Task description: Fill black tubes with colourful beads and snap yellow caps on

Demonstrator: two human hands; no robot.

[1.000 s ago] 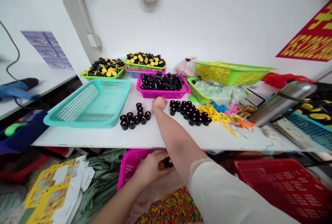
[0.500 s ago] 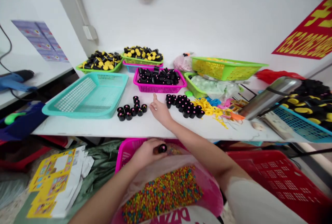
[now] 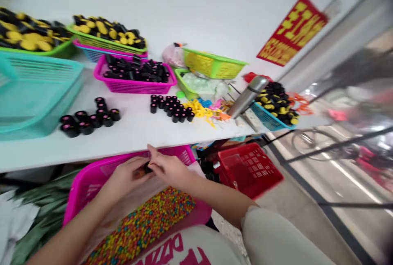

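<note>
Small black cap (image 3: 147, 168): held between both hands, low and in front of the near edge of the bench (image 3: 135, 132), over the pink basket (image 3: 92, 175) that sat below that edge. Largest first: the bench was a white top carrying a teal basket (image 3: 33, 89) at its left end, a magenta basket of black caps (image 3: 135, 77) toward the back, green baskets of black-and-yellow pieces (image 3: 107, 37) along the back edge, and two loose groups of black caps with pink centres (image 3: 89, 118) standing between the teal basket and the middle. The pink basket held a clear bag of small multicoloured beads (image 3: 144, 224). The left hand (image 3: 125, 177) was curled, fingertips pinching the cap from its left side; the right hand (image 3: 167, 168) was also closed about it from the right, forefinger raised. The cap itself was mostly hidden by the fingers: dark, round and short, with blur hiding any pink centre. As a judgement, the step would go best with the cap kept level and directly above the bead bag, so that anything dropped would fall back into it, and with a light fingertip grip.
</note>
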